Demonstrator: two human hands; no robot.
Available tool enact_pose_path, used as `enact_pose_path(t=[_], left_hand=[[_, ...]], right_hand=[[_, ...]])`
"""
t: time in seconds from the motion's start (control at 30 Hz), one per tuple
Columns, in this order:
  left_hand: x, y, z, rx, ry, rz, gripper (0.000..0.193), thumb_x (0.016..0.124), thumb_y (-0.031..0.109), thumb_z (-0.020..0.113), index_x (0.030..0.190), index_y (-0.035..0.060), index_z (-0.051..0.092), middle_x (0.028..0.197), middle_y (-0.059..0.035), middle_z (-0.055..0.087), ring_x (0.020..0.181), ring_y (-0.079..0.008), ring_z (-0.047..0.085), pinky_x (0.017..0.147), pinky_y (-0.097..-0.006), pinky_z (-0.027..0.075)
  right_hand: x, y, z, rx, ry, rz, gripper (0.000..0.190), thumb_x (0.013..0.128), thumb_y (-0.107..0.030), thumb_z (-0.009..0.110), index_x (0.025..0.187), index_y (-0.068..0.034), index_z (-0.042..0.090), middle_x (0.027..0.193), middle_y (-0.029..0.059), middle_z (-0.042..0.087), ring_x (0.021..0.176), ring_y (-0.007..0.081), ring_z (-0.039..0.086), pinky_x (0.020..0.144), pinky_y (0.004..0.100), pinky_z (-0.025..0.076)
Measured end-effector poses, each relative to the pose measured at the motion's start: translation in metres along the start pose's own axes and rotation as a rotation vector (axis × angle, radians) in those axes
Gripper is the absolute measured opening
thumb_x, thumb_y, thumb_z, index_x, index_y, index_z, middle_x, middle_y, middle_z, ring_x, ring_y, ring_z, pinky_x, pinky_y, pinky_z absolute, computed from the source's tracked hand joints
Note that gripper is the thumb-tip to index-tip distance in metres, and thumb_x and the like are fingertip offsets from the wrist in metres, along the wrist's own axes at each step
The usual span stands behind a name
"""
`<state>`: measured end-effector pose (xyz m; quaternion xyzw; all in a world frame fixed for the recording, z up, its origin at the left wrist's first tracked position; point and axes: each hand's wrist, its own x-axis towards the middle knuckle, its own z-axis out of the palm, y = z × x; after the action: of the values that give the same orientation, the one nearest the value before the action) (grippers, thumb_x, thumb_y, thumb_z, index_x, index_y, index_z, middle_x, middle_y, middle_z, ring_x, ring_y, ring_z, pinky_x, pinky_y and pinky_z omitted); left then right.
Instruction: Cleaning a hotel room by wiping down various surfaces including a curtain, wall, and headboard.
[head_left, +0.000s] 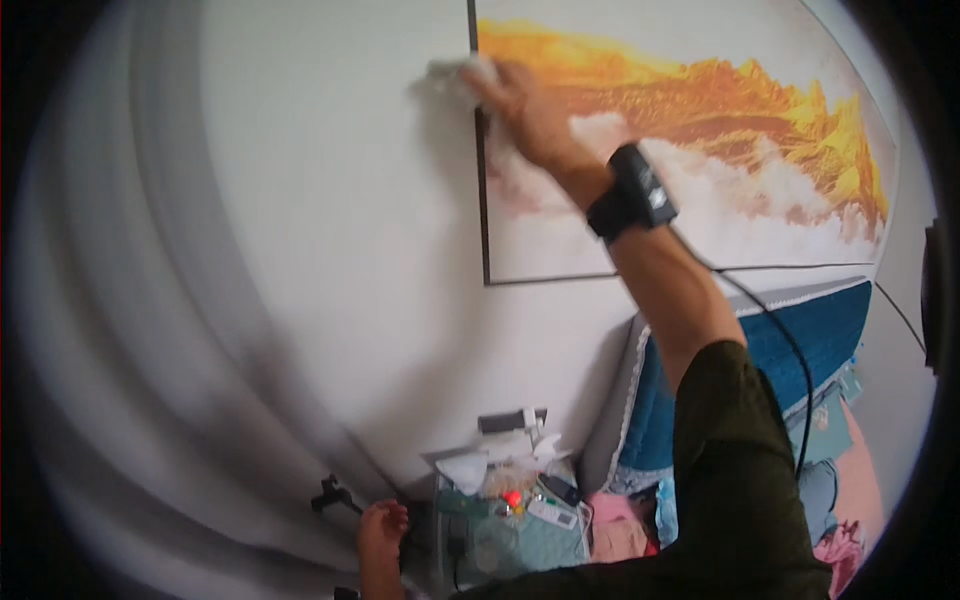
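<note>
My right hand (517, 105) is raised to the left edge of a large framed picture (705, 142) on the wall. Its fingers press a whitish cloth (452, 79), blurred, against the dark picture frame (482, 195) and the wall beside it. A black strap with a small device (637, 193) is around that wrist, and a black cable runs down from it. Low in the view hangs my left hand (385, 519), its fingers curled near a black clamp-like holder (332, 495). Whether it holds anything is hidden.
A bedside table (448, 551) below carries a white remote control (553, 514), a black handset (559, 489) and small items. A wall socket plate (502, 421) is above it. To the right is a blue padded headboard (795, 341) with bedding. Grey curtains (172, 225) hang at left.
</note>
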<state>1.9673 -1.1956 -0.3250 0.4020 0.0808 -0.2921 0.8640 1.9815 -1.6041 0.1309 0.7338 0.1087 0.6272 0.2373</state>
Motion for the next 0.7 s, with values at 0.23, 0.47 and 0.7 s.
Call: enact_pose_path(t=[0.23,0.47,0.7], left_hand=[[-0.004,0.002,-0.016,0.061,0.059,0.015,0.019,0.073,0.005,0.046,0.090,-0.0006,0.052,0.075,-0.0143,0.059,0.062,-0.0225,0.057,0.051,-0.0286,0.046],[0.004,0.001,-0.011,0.121,0.022,-0.031,0.017,0.074,0.005,0.047,0.090,0.0017,0.053,0.076,-0.0124,0.060,0.062,-0.0196,0.057,0.051,-0.0273,0.046],[0.013,-0.010,-0.021,0.165,0.016,-0.120,0.015,0.075,0.005,0.045,0.088,0.0027,0.053,0.077,-0.0119,0.060,0.061,-0.0185,0.057,0.050,-0.0255,0.045]], right_hand=[[-0.064,-0.011,-0.009,0.065,-0.121,0.067,0.049,0.071,-0.006,0.055,0.117,-0.017,0.045,0.110,0.0147,0.046,0.101,0.0334,0.046,0.079,0.0382,0.045],[-0.244,-0.088,-0.033,0.227,-0.616,-0.056,0.054,0.075,0.000,0.045,0.125,-0.018,0.037,0.118,0.0177,0.042,0.107,0.0326,0.044,0.074,0.0378,0.046],[-0.432,-0.146,-0.105,0.551,-1.083,0.356,0.045,0.072,0.001,0.047,0.114,-0.014,0.048,0.087,0.0148,0.052,0.078,0.0309,0.055,0.071,0.0371,0.046]])
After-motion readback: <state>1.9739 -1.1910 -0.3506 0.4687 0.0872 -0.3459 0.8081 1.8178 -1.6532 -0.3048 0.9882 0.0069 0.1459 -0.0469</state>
